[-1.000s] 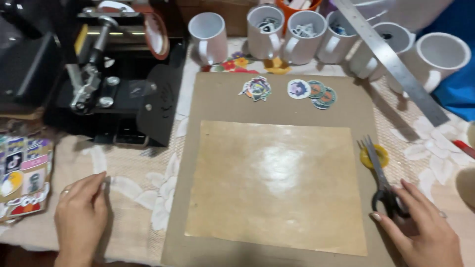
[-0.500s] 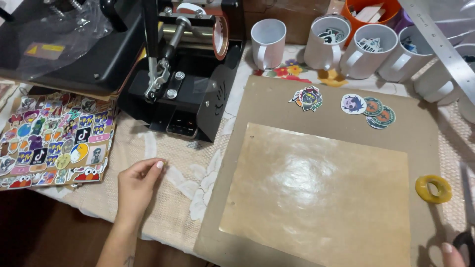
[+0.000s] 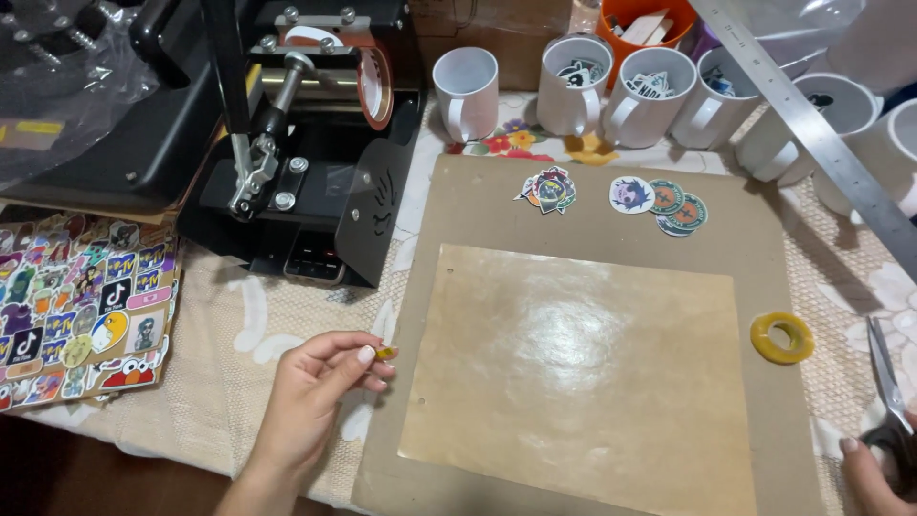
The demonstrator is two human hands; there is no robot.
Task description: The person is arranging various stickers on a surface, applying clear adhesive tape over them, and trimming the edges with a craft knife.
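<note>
A small yellow scrap of tape (image 3: 385, 353) is pinched by the left hand (image 3: 320, 387) in the lower centre-left, just left of the brown cardboard sheet (image 3: 478, 191), while steel scissors (image 3: 886, 382) are gripped by the right hand (image 3: 874, 468) at lower right.

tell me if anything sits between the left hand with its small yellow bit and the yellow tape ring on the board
Nothing visible does. The left hand pinches a small yellow piece at the brown board's left edge; the yellow tape ring lies near the right edge. Between them is only the flat glossy sheet. The stickers lie further up.

White mugs (image 3: 465, 91) stand behind round stickers (image 3: 659, 199) beside a steel ruler (image 3: 821, 143).
</note>
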